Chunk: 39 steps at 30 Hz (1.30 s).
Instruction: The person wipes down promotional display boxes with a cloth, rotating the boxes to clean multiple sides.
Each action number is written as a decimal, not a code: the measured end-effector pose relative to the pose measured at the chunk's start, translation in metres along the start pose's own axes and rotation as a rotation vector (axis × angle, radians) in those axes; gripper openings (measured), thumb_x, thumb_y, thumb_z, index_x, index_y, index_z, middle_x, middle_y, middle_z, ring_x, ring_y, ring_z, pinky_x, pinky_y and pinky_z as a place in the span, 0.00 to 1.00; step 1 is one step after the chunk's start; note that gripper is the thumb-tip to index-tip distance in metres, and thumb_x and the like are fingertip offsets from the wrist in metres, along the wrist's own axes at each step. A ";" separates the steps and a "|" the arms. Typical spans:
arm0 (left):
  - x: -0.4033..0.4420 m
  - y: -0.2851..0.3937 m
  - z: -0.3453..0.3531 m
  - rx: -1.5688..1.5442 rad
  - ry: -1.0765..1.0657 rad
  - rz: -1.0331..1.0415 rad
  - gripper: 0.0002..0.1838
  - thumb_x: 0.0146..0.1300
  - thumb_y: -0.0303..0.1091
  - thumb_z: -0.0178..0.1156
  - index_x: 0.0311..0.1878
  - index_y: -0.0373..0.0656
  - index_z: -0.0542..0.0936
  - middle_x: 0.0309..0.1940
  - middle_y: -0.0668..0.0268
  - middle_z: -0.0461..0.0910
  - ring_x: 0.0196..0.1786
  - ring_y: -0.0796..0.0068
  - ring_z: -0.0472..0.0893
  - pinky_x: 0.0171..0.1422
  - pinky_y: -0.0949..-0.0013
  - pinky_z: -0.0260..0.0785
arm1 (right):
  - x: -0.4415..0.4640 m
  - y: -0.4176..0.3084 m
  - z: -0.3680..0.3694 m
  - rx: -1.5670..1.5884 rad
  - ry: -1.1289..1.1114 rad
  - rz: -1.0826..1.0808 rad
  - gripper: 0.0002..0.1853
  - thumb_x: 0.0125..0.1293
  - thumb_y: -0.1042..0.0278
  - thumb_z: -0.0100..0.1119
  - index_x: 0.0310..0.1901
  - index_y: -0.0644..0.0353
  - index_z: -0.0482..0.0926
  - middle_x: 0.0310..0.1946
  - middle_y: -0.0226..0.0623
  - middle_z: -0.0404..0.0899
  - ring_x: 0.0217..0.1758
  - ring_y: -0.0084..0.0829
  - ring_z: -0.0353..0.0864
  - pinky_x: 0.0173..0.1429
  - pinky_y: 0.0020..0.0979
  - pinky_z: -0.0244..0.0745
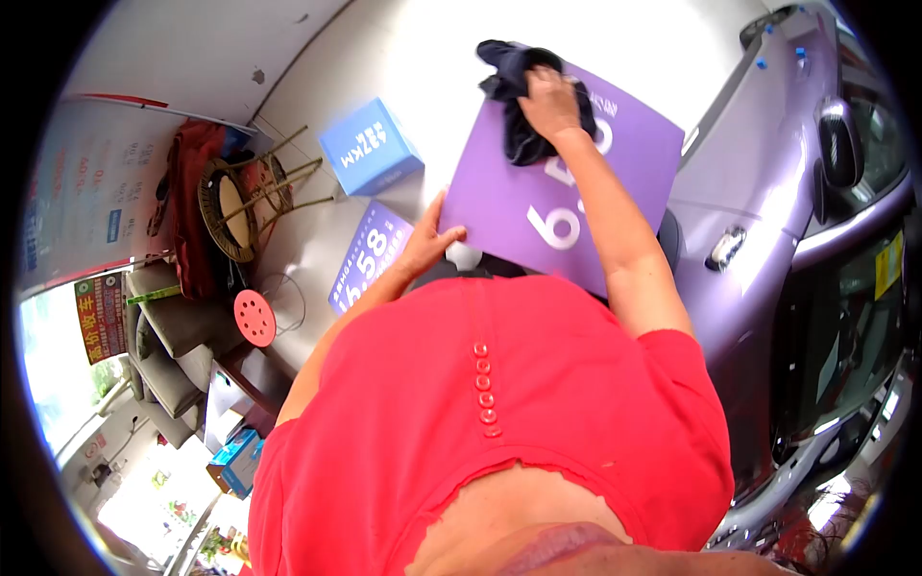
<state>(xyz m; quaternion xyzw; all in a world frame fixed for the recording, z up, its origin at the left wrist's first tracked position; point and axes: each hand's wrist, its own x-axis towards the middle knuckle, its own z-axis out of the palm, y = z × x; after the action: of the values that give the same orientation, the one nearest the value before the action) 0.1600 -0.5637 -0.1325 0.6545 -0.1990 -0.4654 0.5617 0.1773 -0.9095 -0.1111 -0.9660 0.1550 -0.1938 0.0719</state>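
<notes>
A large purple sign panel (499, 197) with white numerals lies in front of my body; whether it is a flat board or a box face I cannot tell. My left hand (429, 240) grips its near left edge, thumb on top and fingers partly hidden. Near the panel's far edge, my right hand (554, 104) is closed on a dark cloth (523, 130) and presses it to the surface. Part of the cloth hangs past the far left edge and covers some of the lettering.
A blue box (370, 149) and another purple sign (373, 252) stand on the pale floor to the left. Farther left are a wicker chair (230, 206), a red round stool (254, 318) and a sofa (168, 312). A purple car (730, 192) is close on my right.
</notes>
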 end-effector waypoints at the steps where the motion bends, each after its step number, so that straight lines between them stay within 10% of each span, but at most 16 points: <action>1: 0.001 0.003 0.001 0.074 0.010 0.033 0.47 0.66 0.33 0.66 0.81 0.38 0.48 0.78 0.51 0.55 0.77 0.62 0.59 0.79 0.64 0.54 | 0.010 0.008 -0.011 -0.071 -0.061 0.143 0.22 0.61 0.57 0.66 0.53 0.61 0.80 0.61 0.43 0.78 0.68 0.42 0.73 0.68 0.49 0.68; 5: 0.001 0.006 0.005 0.090 0.037 0.060 0.46 0.68 0.33 0.65 0.81 0.41 0.48 0.80 0.51 0.52 0.80 0.62 0.56 0.81 0.64 0.52 | 0.008 0.037 -0.007 -0.143 -0.063 0.470 0.19 0.65 0.55 0.62 0.47 0.64 0.83 0.55 0.41 0.78 0.65 0.43 0.72 0.68 0.48 0.65; 11: 0.011 -0.016 -0.002 0.005 0.033 0.089 0.45 0.68 0.31 0.64 0.81 0.42 0.48 0.79 0.54 0.55 0.77 0.65 0.60 0.78 0.66 0.56 | -0.085 -0.076 -0.034 0.069 -0.137 0.082 0.18 0.52 0.60 0.68 0.39 0.67 0.84 0.49 0.49 0.78 0.56 0.47 0.73 0.56 0.47 0.68; 15: 0.002 -0.018 -0.005 0.079 0.055 0.117 0.45 0.68 0.28 0.63 0.82 0.44 0.48 0.69 0.59 0.69 0.64 0.70 0.73 0.69 0.69 0.67 | -0.112 -0.103 -0.054 0.248 -0.113 -0.225 0.26 0.52 0.66 0.66 0.53 0.67 0.80 0.56 0.50 0.79 0.67 0.45 0.72 0.69 0.46 0.65; 21: -0.003 0.017 0.009 -0.085 0.035 0.032 0.42 0.70 0.25 0.59 0.82 0.46 0.49 0.69 0.61 0.68 0.64 0.73 0.73 0.64 0.69 0.71 | -0.076 0.044 -0.038 -0.033 0.070 0.146 0.10 0.53 0.66 0.59 0.34 0.61 0.81 0.45 0.42 0.82 0.49 0.46 0.80 0.56 0.50 0.71; 28: 0.009 0.006 0.005 -0.102 0.023 0.081 0.41 0.70 0.25 0.59 0.81 0.45 0.50 0.72 0.60 0.65 0.67 0.70 0.70 0.68 0.67 0.69 | -0.152 0.129 -0.088 -0.339 0.000 0.852 0.21 0.67 0.54 0.56 0.47 0.66 0.83 0.57 0.46 0.77 0.65 0.48 0.71 0.66 0.54 0.65; 33: 0.015 0.020 0.008 -0.087 -0.005 0.051 0.41 0.69 0.25 0.60 0.81 0.45 0.51 0.73 0.60 0.64 0.67 0.70 0.71 0.69 0.67 0.67 | -0.187 -0.029 -0.077 -0.125 -0.082 0.503 0.17 0.54 0.62 0.62 0.41 0.67 0.83 0.45 0.46 0.78 0.52 0.48 0.74 0.54 0.52 0.69; 39: 0.014 0.010 -0.006 0.030 -0.012 0.053 0.42 0.69 0.27 0.62 0.81 0.44 0.51 0.72 0.59 0.65 0.67 0.71 0.71 0.68 0.67 0.69 | -0.173 -0.075 -0.074 0.185 -0.204 -0.109 0.26 0.52 0.67 0.60 0.55 0.65 0.79 0.58 0.48 0.79 0.66 0.43 0.74 0.75 0.47 0.58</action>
<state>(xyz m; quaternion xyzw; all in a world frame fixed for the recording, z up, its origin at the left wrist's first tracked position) 0.1745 -0.5747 -0.1289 0.6544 -0.2266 -0.4512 0.5629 0.0168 -0.7881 -0.0893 -0.9770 0.0758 -0.1115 0.1651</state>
